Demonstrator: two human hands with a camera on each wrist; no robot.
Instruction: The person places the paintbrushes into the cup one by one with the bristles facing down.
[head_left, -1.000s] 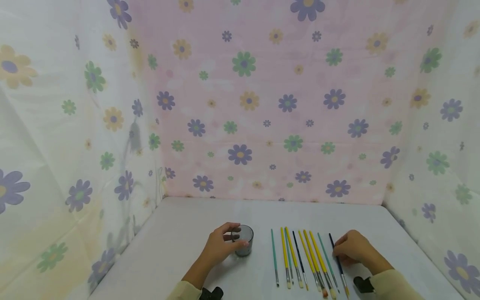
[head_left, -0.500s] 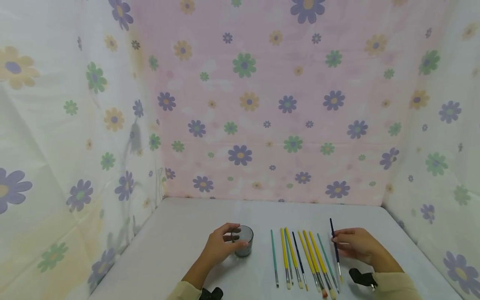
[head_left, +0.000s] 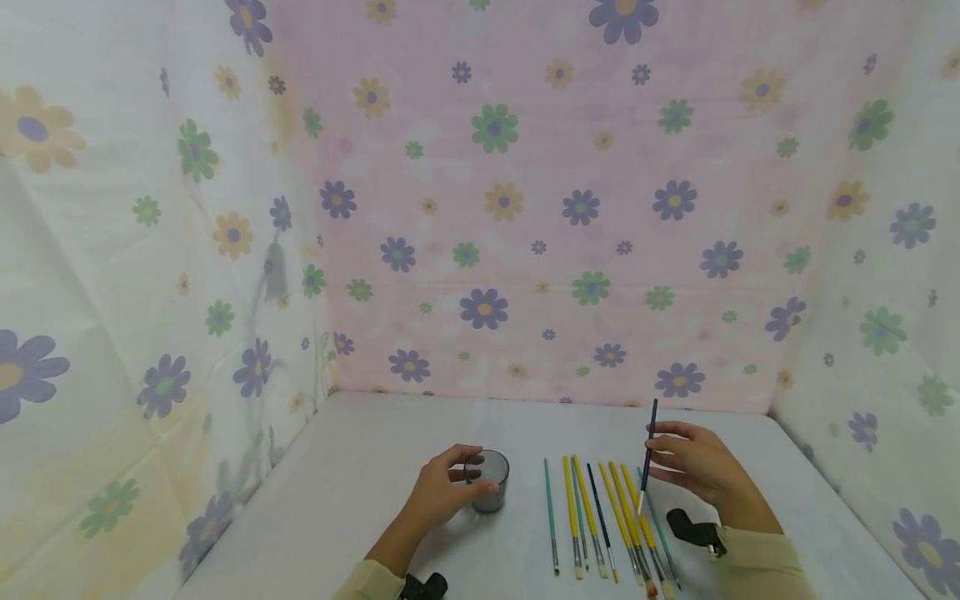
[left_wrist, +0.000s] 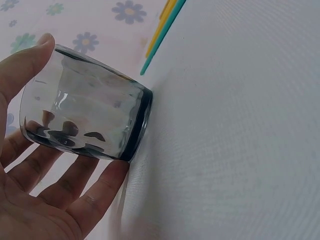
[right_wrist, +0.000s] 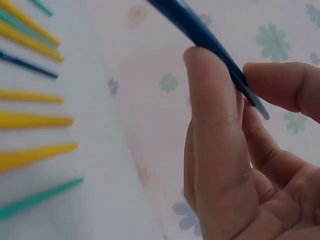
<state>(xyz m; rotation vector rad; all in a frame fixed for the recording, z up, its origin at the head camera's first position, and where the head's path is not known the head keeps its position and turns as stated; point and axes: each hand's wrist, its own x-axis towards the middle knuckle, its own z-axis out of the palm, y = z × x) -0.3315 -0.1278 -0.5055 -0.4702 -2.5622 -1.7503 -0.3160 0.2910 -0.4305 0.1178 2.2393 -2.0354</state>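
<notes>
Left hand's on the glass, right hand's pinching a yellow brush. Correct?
Not quite: the brush in the right hand is dark blue, not yellow; the right wrist view shows it. The left hand is on the glass, as you say.

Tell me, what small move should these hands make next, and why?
Perhaps carry the dark blue brush left toward the glass: the right hand pinches it clear of the table, and the left hand holds the glass upright, its open mouth facing up.
</notes>
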